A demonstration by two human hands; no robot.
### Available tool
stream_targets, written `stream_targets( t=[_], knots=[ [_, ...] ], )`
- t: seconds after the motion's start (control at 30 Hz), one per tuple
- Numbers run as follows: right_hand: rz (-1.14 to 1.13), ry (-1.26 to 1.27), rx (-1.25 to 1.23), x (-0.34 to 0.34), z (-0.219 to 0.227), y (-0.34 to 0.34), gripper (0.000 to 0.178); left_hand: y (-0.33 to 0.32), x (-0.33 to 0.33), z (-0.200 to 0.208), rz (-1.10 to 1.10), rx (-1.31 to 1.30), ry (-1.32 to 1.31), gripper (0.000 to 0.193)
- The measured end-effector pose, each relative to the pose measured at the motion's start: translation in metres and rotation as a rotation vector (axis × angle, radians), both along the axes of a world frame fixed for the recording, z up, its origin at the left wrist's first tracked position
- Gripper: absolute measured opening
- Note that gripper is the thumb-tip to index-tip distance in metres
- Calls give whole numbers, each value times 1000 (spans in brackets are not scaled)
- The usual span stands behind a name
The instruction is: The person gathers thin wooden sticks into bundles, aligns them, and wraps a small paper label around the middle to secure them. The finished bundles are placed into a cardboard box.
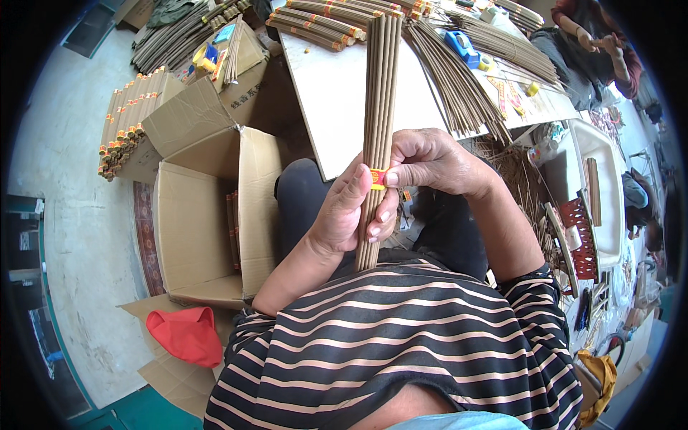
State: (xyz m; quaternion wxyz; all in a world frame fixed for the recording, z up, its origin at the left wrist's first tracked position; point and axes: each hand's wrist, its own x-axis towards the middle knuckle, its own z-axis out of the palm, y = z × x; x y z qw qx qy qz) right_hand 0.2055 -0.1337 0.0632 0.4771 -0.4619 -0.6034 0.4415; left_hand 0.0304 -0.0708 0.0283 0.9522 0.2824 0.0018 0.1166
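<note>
Upright in front of my chest stands a bundle of brown incense sticks (382, 93). My left hand (340, 211) is closed around its lower part, the thumb pointing up along the side. A red and yellow paper band (377, 179) goes around the sticks just above those fingers. My right hand (433, 166) is closed at the band, its thumb pressing on the band's right edge and its fingers behind the bundle. The far side of the band is hidden.
A white table (326, 93) ahead carries banded bundles (315, 27), loose sticks (459, 79) and a blue tape dispenser (462, 49). At left are an open cardboard box (197, 279), stacked bundles (132, 118) and a red cloth (185, 335). Another person's hands (600, 43) show far right.
</note>
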Motion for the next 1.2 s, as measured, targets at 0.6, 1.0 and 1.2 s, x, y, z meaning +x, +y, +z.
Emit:
stream_targets(
  t=[0.6, 1.0, 1.2],
  knots=[
    [-2, 563, -130, -14, -34, 7, 14, 0, 3, -3, -25, -23, -55, 45],
    [144, 841, -81, -18, -69, 16, 11, -1, 7, -6, -59, -60, -94, 47],
    [147, 955, -146, -23, -65, 11, 10, -3, 7, 1, -49, -54, -101, 50]
  ],
)
